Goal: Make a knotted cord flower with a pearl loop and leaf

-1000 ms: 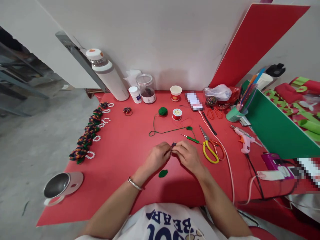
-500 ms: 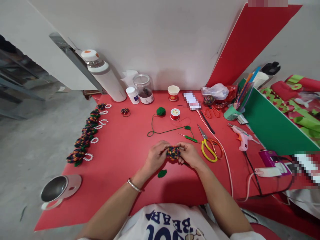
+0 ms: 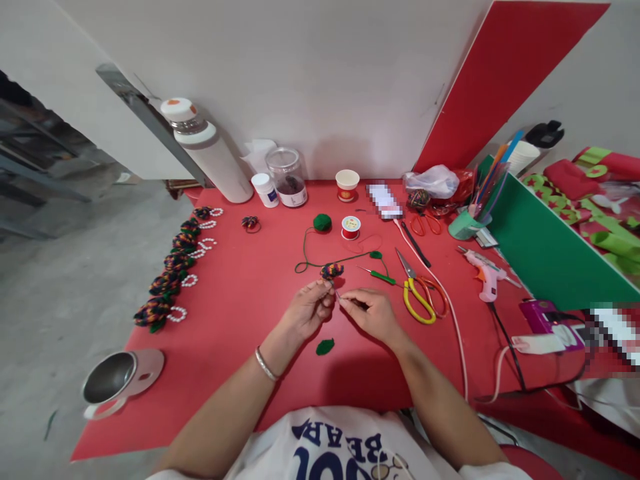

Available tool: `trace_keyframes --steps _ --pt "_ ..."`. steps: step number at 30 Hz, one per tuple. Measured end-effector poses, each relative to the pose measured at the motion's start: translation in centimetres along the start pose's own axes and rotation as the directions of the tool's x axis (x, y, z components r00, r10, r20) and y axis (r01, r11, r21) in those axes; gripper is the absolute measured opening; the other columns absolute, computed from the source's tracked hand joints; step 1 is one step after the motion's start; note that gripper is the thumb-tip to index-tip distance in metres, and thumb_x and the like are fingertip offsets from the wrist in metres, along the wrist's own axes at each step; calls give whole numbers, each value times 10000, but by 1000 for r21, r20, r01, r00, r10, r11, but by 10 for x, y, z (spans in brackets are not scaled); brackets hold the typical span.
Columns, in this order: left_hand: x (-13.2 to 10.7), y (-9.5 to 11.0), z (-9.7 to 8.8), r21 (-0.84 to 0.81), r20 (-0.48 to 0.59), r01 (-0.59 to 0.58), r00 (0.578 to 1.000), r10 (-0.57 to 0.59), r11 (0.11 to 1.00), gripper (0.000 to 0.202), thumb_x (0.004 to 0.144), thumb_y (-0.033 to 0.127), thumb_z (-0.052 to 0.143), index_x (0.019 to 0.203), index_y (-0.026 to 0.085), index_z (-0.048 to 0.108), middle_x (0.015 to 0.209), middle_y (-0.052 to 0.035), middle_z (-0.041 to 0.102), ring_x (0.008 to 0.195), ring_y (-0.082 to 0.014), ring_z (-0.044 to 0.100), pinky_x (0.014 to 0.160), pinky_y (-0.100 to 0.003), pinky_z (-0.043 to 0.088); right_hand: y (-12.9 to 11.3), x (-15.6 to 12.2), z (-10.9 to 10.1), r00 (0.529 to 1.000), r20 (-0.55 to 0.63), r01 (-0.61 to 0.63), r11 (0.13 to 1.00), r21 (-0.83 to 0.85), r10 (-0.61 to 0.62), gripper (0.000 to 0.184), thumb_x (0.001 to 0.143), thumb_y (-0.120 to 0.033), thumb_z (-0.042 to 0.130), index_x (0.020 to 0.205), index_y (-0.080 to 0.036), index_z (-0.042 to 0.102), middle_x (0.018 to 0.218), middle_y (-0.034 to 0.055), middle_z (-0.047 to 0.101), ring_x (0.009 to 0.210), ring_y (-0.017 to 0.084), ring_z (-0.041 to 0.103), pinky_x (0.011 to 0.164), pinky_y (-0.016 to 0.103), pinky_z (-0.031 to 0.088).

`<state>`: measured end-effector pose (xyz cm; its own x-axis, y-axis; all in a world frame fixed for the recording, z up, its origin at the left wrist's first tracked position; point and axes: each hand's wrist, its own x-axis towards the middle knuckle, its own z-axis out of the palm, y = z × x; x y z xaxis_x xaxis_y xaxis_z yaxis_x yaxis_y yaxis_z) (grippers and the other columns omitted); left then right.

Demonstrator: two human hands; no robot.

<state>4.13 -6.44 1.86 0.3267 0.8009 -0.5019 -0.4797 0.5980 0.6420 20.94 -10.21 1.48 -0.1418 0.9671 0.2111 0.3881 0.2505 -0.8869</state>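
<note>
A small multicolour crocheted piece (image 3: 332, 271) stands just beyond my left hand (image 3: 311, 310), whose thumb and fingertips pinch together at its near end. My right hand (image 3: 371, 315) is closed close by, its thumb and forefinger pinching a thin strand that runs toward the left fingertips. The strand's far end is hidden. Below the hands a green crocheted leaf (image 3: 325, 347) lies flat on the red table (image 3: 240, 373). To the right rest a green-handled crochet hook (image 3: 383, 277) and yellow-handled scissors (image 3: 419, 300). A second small green piece (image 3: 375, 255) is joined to green yarn.
A green yarn ball (image 3: 323, 222) and a red thread spool (image 3: 351, 227) sit farther back. Finished-looking yarn pieces with bead loops (image 3: 165, 283) line the left edge, above a steel mug (image 3: 123, 380). A pink glue gun (image 3: 486, 273) and its cord lie at right.
The crocheted piece has gone from being held between both hands to standing beyond the left fingertips, turned on its side. My right hand has come off its edge and now pinches a strand.
</note>
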Motion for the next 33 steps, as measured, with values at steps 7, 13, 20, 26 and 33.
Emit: trace_keyframes --steps 7,13,20,26,33 --pt "-1 1 3 -12 -19 17 1000 -18 1000 334 578 301 858 650 135 577 497 51 478 419 -27 380 346 -116 242 4 -2 3 987 63 157 980 -122 -150 194 960 -264 563 993 -242 753 862 40 760 734 152 674 730 264 521" --pt "-2 -2 3 55 -28 -37 999 39 998 370 587 346 857 654 149 551 494 51 510 381 -34 392 325 -133 255 5 -3 3 982 69 182 970 -162 -173 182 961 -253 568 967 -244 749 843 32 755 723 146 669 724 260 517" --pt "0 -12 5 205 -71 -183 977 202 961 404 646 445 819 709 189 513 449 68 527 296 -70 390 283 -184 290 -3 0 -1 950 -214 168 948 -272 -229 194 911 -295 648 1071 -216 724 932 76 686 851 185 644 787 307 525" --pt "0 -20 7 262 -79 -193 972 220 946 425 634 485 825 743 177 554 439 70 526 305 -59 397 297 -166 269 -3 -1 1 946 -152 228 919 -321 -287 139 939 -239 603 934 -243 741 810 41 732 763 177 632 758 320 509" --pt "-3 -20 10 270 -48 -209 972 230 940 427 632 495 837 717 160 585 453 58 536 318 -52 411 304 -163 283 2 -1 5 954 -117 203 882 -426 -276 190 967 -227 559 966 -226 748 833 61 757 762 187 640 748 324 490"
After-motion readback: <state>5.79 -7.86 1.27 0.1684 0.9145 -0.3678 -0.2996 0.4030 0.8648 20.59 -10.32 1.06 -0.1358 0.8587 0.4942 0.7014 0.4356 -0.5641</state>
